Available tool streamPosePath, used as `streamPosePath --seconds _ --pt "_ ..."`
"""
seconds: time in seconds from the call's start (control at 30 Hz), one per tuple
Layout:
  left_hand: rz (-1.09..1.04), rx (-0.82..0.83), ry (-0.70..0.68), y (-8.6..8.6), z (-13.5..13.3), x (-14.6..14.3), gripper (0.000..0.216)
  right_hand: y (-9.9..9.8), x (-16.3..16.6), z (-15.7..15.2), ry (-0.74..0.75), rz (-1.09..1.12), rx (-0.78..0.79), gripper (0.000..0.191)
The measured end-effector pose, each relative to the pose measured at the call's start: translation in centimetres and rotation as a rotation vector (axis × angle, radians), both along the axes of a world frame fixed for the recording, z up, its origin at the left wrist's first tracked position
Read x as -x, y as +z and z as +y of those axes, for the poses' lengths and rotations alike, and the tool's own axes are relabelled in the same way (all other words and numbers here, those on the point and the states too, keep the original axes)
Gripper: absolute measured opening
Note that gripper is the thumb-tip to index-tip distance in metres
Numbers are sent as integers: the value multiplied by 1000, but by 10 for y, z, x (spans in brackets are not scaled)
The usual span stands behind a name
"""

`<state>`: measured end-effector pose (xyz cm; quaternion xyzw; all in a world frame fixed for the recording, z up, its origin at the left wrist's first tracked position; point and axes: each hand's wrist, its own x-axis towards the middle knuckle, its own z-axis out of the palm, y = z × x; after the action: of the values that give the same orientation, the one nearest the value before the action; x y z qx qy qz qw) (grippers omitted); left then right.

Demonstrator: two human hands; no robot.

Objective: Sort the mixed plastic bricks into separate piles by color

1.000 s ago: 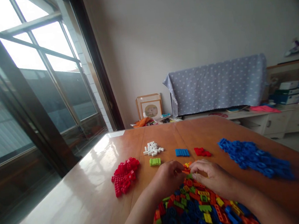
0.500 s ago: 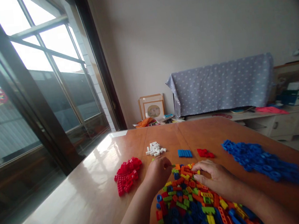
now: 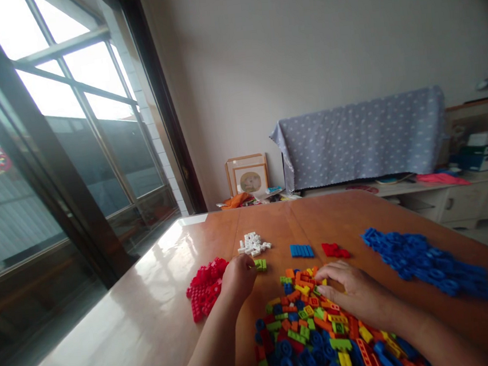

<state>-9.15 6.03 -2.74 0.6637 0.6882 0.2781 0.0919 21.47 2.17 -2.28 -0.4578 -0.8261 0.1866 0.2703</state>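
Observation:
A mixed pile of coloured bricks [image 3: 318, 331] lies on the wooden table [image 3: 161, 306] in front of me. My left hand [image 3: 239, 275] reaches out to the small green brick group [image 3: 260, 265], fingers curled at it; whether it grips a brick is hidden. My right hand [image 3: 349, 291] rests on the far edge of the mixed pile with fingers spread flat. Sorted groups lie beyond: red bricks [image 3: 206, 284], white bricks [image 3: 253, 243], a flat blue row [image 3: 301, 250], a small red group [image 3: 334, 249] and a large blue heap [image 3: 424, 260].
A large window [image 3: 50, 138] runs along the left. Behind the table stand a cloth-covered piece of furniture [image 3: 360, 137], a framed picture [image 3: 248, 174] on the floor and a low cabinet [image 3: 470, 201] with boxes.
My left hand has moved away from the mixed pile, forward and left to the green bricks. My right hand has flattened on the pile and stayed there.

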Motion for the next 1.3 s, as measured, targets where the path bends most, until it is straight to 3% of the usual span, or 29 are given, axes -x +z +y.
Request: streamPosePath --seconds 0.4,1.3 --pt "22 -117 119 -9 8 10 8 0 1 0 -10 -14 -1 22" --pt "-195 -58 176 -34 27 12 12 2 0 0 -9 -8 -8 21"
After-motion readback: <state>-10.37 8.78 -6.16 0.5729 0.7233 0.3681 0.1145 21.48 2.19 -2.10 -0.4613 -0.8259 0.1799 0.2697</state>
